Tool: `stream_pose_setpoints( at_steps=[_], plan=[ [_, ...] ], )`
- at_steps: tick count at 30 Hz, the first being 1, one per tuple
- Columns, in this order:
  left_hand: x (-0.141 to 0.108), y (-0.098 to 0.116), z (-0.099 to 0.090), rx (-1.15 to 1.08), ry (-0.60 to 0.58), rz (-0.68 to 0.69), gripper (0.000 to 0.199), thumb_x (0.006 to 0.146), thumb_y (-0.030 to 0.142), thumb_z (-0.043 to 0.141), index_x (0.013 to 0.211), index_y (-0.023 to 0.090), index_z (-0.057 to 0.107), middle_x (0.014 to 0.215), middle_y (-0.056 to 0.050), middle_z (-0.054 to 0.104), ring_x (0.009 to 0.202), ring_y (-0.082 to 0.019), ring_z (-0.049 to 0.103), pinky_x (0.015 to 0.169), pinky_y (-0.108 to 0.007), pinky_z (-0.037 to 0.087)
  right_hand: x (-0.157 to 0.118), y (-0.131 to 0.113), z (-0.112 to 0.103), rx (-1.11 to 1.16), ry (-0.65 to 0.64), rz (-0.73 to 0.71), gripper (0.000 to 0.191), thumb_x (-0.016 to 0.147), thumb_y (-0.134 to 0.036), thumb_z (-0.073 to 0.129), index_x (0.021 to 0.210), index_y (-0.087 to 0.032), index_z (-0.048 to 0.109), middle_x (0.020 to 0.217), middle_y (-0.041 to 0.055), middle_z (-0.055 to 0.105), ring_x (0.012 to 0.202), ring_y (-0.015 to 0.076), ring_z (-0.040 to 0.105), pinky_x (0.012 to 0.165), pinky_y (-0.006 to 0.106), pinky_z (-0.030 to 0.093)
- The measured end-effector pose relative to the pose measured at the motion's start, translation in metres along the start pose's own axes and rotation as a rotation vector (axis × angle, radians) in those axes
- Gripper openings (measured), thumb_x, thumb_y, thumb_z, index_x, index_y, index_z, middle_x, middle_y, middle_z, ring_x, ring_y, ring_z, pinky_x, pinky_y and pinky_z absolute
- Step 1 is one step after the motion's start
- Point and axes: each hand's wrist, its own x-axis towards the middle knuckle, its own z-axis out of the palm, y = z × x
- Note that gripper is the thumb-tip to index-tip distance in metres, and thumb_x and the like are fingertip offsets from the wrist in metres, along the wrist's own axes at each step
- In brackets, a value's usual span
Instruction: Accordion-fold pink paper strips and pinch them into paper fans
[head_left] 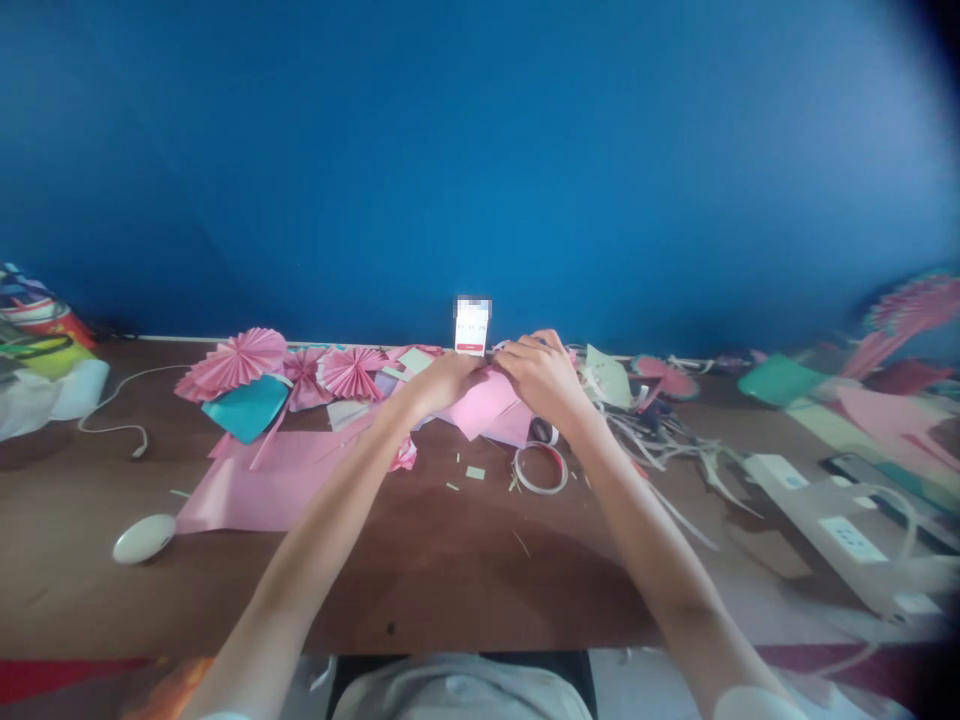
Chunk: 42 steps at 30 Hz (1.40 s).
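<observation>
Both my arms reach forward across the brown table. My left hand (454, 372) is closed at the upper left edge of a folded piece of pink paper (478, 406), its fingertips mostly hidden. My right hand (541, 368) has its fingers bent and closed on the same paper's upper right side. The paper hangs tilted between the hands, just above the other paper on the table. Right behind them a phone with a lit screen (471, 328) leans upright near the blue wall.
Pleated pink fans (352, 373), a teal paper piece (246, 408) and a large pink sheet (259, 485) lie left. A white mouse (144, 539) is near the sheet. A roll of tape (540, 469), pale strips (679, 520) and a power strip (832, 530) lie right.
</observation>
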Motion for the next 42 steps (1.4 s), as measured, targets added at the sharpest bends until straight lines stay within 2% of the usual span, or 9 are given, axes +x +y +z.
stream_pose_setpoints(
  at_steps=[5, 10, 17, 21, 24, 27, 32, 35, 42],
  plan=[
    [-0.001, -0.002, 0.002, -0.041, -0.006, 0.024, 0.035, 0.100, 0.031, 0.034, 0.097, 0.017, 0.066, 0.102, -0.009, 0.071, 0.089, -0.020, 0.064, 0.077, -0.029, 0.042, -0.001, 0.007, -0.001, 0.124, -0.046, 0.053, 0.020, 0.093, -0.016, 0.050, 0.091, -0.022, 0.069, 0.086, 0.0040, 0.074, 0.080, 0.0195, 0.063, 0.076, 0.034, 0.032],
    [-0.002, -0.005, -0.002, -0.008, 0.012, 0.034, 0.038, 0.099, 0.029, 0.033, 0.095, 0.017, 0.068, 0.091, -0.009, 0.071, 0.084, -0.020, 0.063, 0.076, -0.030, 0.042, -0.003, 0.016, -0.006, 0.176, -0.040, 0.132, 0.024, 0.096, -0.030, 0.049, 0.096, -0.026, 0.073, 0.094, 0.0015, 0.076, 0.082, 0.0200, 0.066, 0.072, 0.032, 0.035],
    [-0.005, -0.007, -0.008, -0.090, -0.037, 0.044, 0.032, 0.094, 0.021, 0.040, 0.118, 0.021, 0.061, 0.111, -0.008, 0.068, 0.099, -0.020, 0.060, 0.082, -0.029, 0.039, -0.008, 0.026, -0.014, 0.229, -0.109, 0.125, 0.034, 0.092, -0.016, 0.045, 0.105, -0.030, 0.073, 0.103, -0.0014, 0.075, 0.084, 0.0188, 0.067, 0.067, 0.030, 0.040],
    [-0.007, -0.011, -0.012, -0.076, -0.053, 0.007, 0.022, 0.092, 0.026, 0.045, 0.100, 0.017, 0.064, 0.093, -0.006, 0.067, 0.081, -0.018, 0.058, 0.068, -0.027, 0.035, -0.010, 0.031, -0.021, 0.249, -0.114, 0.150, 0.038, 0.090, -0.013, 0.044, 0.106, -0.032, 0.073, 0.105, -0.0045, 0.075, 0.084, 0.0183, 0.066, 0.063, 0.029, 0.039],
    [-0.008, -0.013, -0.016, -0.050, -0.049, -0.010, 0.027, 0.092, 0.033, 0.047, 0.078, 0.016, 0.062, 0.069, -0.002, 0.058, 0.063, -0.015, 0.050, 0.059, -0.027, 0.028, -0.011, 0.035, -0.024, 0.252, -0.099, 0.159, 0.035, 0.091, -0.014, 0.045, 0.103, -0.030, 0.073, 0.105, -0.0033, 0.075, 0.085, 0.0183, 0.066, 0.066, 0.030, 0.040],
    [-0.008, -0.013, -0.018, -0.058, -0.017, -0.028, 0.029, 0.092, 0.035, 0.049, 0.073, 0.016, 0.061, 0.063, 0.000, 0.054, 0.057, -0.012, 0.045, 0.057, -0.027, 0.025, -0.011, 0.037, -0.024, 0.212, -0.061, 0.135, 0.030, 0.093, -0.016, 0.046, 0.100, -0.026, 0.073, 0.101, 0.0004, 0.075, 0.086, 0.0191, 0.065, 0.076, 0.032, 0.039],
    [-0.006, -0.014, -0.015, -0.049, 0.024, -0.038, 0.025, 0.090, 0.031, 0.052, 0.077, 0.015, 0.066, 0.068, -0.002, 0.062, 0.060, -0.013, 0.050, 0.059, -0.026, 0.028, -0.006, 0.026, -0.016, 0.090, -0.018, 0.082, 0.023, 0.094, -0.017, 0.048, 0.094, -0.022, 0.071, 0.098, 0.0042, 0.074, 0.094, 0.0215, 0.061, 0.087, 0.037, 0.032],
    [-0.006, -0.015, -0.014, -0.043, 0.043, -0.039, 0.022, 0.089, 0.031, 0.054, 0.082, 0.015, 0.068, 0.074, -0.003, 0.066, 0.064, -0.014, 0.054, 0.060, -0.026, 0.029, -0.003, 0.020, -0.010, 0.054, -0.023, 0.052, 0.023, 0.091, -0.011, 0.049, 0.092, -0.021, 0.069, 0.092, 0.0040, 0.073, 0.089, 0.0203, 0.060, 0.090, 0.037, 0.029],
    [-0.008, -0.009, -0.016, -0.115, -0.045, -0.039, 0.036, 0.097, 0.037, 0.041, 0.089, 0.017, 0.069, 0.087, -0.007, 0.071, 0.077, -0.017, 0.060, 0.067, -0.028, 0.037, -0.005, 0.026, -0.006, 0.041, -0.021, 0.041, 0.021, 0.091, -0.013, 0.049, 0.093, -0.023, 0.068, 0.086, 0.0030, 0.072, 0.084, 0.0197, 0.059, 0.091, 0.037, 0.026]
  ],
)
